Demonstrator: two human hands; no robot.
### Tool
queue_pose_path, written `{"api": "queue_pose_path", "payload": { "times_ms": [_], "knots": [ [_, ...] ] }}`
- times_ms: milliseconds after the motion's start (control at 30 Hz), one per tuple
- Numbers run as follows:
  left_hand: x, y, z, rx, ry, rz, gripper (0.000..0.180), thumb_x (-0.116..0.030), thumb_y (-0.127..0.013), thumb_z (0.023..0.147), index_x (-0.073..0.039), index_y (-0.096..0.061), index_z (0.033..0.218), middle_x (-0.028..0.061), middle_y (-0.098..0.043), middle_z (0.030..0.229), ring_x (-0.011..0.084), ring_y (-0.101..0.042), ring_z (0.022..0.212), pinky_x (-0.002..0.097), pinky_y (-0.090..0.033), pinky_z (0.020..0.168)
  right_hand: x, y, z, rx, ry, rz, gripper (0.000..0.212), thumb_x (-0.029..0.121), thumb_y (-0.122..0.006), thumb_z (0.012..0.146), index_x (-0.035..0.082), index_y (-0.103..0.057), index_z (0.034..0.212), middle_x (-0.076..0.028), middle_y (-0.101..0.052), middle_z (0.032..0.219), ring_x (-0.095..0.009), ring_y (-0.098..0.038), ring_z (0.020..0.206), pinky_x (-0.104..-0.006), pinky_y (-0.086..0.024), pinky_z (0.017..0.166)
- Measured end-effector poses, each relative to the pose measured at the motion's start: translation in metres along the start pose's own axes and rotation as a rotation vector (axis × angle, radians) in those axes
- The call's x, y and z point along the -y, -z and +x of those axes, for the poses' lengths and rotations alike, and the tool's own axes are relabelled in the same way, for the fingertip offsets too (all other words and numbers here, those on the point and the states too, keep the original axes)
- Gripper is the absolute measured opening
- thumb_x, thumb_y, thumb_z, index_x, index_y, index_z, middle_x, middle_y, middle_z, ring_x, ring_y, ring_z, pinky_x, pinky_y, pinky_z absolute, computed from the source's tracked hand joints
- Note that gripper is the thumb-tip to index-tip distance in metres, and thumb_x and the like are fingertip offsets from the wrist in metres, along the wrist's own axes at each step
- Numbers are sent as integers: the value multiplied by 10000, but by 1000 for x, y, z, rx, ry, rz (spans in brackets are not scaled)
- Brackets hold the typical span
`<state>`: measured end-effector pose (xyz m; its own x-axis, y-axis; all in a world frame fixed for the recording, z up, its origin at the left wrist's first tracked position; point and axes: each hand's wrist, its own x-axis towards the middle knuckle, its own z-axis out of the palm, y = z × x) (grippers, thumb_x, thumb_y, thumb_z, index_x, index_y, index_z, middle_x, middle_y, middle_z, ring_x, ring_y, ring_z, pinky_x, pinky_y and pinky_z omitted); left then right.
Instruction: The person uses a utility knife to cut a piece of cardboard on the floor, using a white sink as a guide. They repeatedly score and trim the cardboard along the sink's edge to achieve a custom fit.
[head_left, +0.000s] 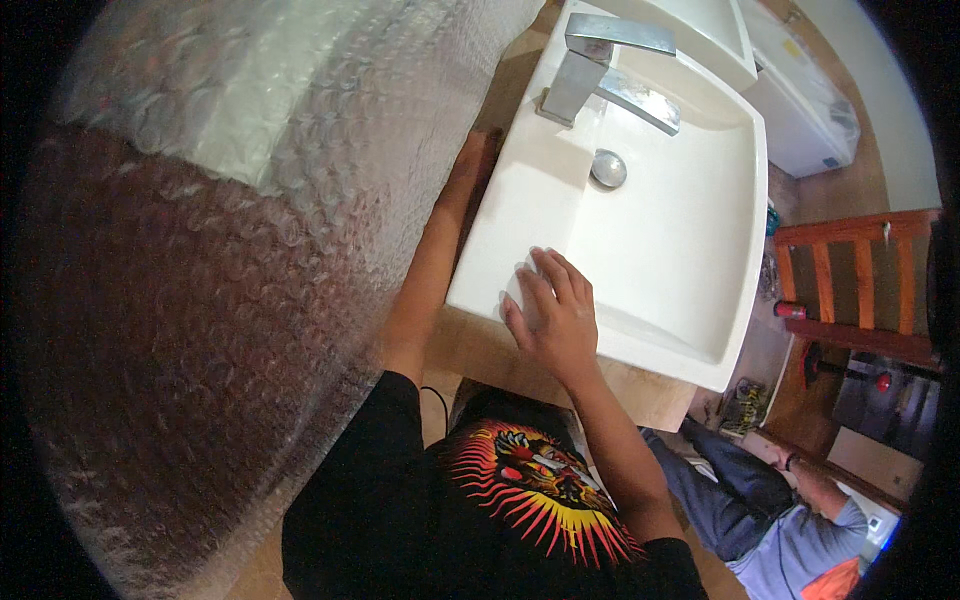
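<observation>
A white rectangular washbasin (660, 240) stands on a wooden top (640, 385), with a square chrome tap (575, 85) on its back ledge and a round metal drain plug (608, 168) in its bowl. My right hand (558, 308) rests on the ledge's near corner, fingers spread and fingertips touching the white surface. Along the basin's back side reaches my left arm, between it and a large sheet of bubble wrap (290, 230). Only part of my left hand (482, 150) shows beside the basin's edge; its fingers are hidden, so I cannot tell what it touches.
Another white basin (710, 35) adjoins the far end, with a wrapped white box (805, 110) beyond. To the right are a wooden slatted rack (850, 270), a red can (790, 310) and a seated person (770, 500) in grey. A black cable (440, 400) hangs below me.
</observation>
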<state>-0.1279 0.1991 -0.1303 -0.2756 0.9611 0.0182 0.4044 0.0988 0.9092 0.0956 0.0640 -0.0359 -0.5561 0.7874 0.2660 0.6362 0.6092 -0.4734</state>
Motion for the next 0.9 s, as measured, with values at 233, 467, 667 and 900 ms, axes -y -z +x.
{"api": "queue_pose_path", "payload": {
  "times_ms": [233,467,667,900],
  "knots": [
    [37,11,-138,12,250,-112,389,-212,-453,932,-2,-549,1244,241,-564,1230,339,-540,1162,417,-412,979,-1,1,0,-11,-22,-42,389,242,-680,809,23,-600,1121,-175,-524,1284,-335,-473,1225,-451,-392,982],
    [50,20,-179,-19,337,-117,389,-216,-456,927,5,-552,1233,235,-567,1216,333,-541,1148,415,-413,971,2,-2,3,24,10,-33,403,252,-674,816,26,-590,1139,-178,-505,1303,-338,-460,1237,-451,-393,984],
    [46,19,-159,-21,312,-96,390,-219,-459,923,11,-555,1223,230,-570,1205,328,-542,1136,413,-415,965,2,-2,3,22,6,-32,410,265,-660,822,25,-587,1146,-177,-505,1300,-337,-456,1238,-451,-389,991],
    [27,14,-54,-1,195,18,390,-222,-463,919,18,-557,1212,224,-573,1191,322,-543,1122,411,-416,957,5,0,4,37,-18,-41,408,262,-657,815,22,-593,1138,-176,-504,1300,-341,-451,1238,-448,-386,993]
  ]
}}
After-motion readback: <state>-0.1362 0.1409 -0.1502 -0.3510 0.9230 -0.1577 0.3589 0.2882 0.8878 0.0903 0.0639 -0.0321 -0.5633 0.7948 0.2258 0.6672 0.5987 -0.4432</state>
